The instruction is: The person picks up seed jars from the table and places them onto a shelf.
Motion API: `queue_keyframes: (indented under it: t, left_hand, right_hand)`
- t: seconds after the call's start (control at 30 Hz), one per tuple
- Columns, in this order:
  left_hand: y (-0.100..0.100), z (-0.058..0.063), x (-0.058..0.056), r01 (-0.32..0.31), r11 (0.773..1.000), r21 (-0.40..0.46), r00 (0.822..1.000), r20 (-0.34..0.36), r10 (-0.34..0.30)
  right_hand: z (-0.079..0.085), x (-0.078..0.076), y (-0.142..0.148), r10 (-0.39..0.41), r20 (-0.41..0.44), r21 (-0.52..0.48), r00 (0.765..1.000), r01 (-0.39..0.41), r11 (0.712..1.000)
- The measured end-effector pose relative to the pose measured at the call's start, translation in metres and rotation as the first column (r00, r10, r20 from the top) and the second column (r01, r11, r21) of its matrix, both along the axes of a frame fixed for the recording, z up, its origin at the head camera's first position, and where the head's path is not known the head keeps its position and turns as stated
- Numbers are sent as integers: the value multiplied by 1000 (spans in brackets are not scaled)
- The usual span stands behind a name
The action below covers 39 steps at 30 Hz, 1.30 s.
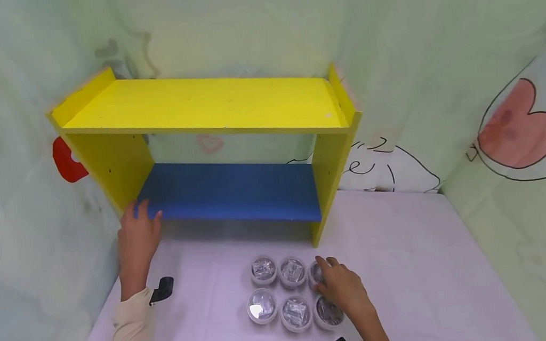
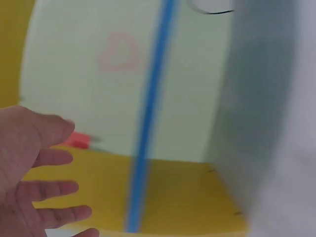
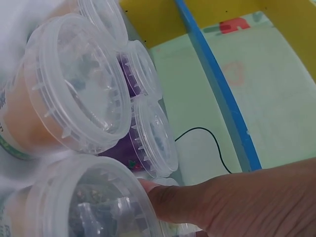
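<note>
Several round clear plastic tubs with lids stand in two rows on the cloth-covered table. My right hand (image 1: 344,289) grips the back right tub (image 1: 317,274), thumb on its near side and fingers at its far side. Directly in front of that hand is the front right tub (image 1: 329,311). In the right wrist view, orange and purple show through the tubs' walls, and my thumb (image 3: 173,201) lies behind the nearest tub (image 3: 106,207). My left hand (image 1: 136,240) is at the left end of the blue shelf board (image 1: 231,190), fingers spread and holding nothing; contact with the board is unclear.
A yellow shelf unit (image 1: 210,103) with a raised lip at each end stands at the back of the table (image 1: 396,268). Pale printed cloth (image 1: 438,72) hangs behind it and along both sides. The other tubs (image 1: 295,313) sit left of my right hand.
</note>
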<state>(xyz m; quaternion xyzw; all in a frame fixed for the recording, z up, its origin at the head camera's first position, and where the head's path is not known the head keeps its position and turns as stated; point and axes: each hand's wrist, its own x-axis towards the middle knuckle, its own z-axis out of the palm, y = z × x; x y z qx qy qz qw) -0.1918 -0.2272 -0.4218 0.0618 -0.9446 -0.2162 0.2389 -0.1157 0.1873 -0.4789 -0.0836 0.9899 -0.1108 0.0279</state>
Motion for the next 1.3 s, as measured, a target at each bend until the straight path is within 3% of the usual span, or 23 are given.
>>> queue_keyframes:
  t: [0.07, 0.2, 0.3, 0.43, 0.57, 0.77, 0.97, 1.13, 1.3]
  left_hand:
    - [2, -19, 0, 57, 998, -42, 998, 6, -56]
    - [7, -51, 0, 105, 982, -155, 994, 3, -106]
    - [11, -66, 2, 122, 976, -180, 992, 34, -117]
    - [19, -77, 5, 143, 980, -139, 984, 127, -126]
    - [23, -82, 8, 143, 980, -135, 982, 141, -124]
    - [21, -89, 8, 121, 985, -126, 991, 66, -113]
    - [14, -90, -1, 104, 983, -150, 995, 10, -104]
    - [10, -82, -8, 91, 981, -170, 994, -44, -100]
    - [9, -77, -8, 93, 983, -158, 994, -36, -100]
  right_hand:
    - [-1, 2, -1, -9, 20, -3, 1000, 9, 1000]
    - [-4, 7, -1, -17, 39, -14, 999, 18, 1000]
    - [-7, 10, 0, -17, 26, -35, 1000, 18, 999]
    - [-8, 12, 4, -33, 20, -64, 999, 34, 997]
    - [-8, 13, 8, -62, 48, -66, 997, 65, 996]
    - [3, 12, 8, -59, 56, -97, 997, 64, 993]
    - [21, 7, 5, -23, -57, -113, 998, 16, 994]
    - [39, 3, 4, 7, -163, -158, 987, -33, 987]
    - [53, 1, 6, 26, -218, -229, 976, -77, 970]
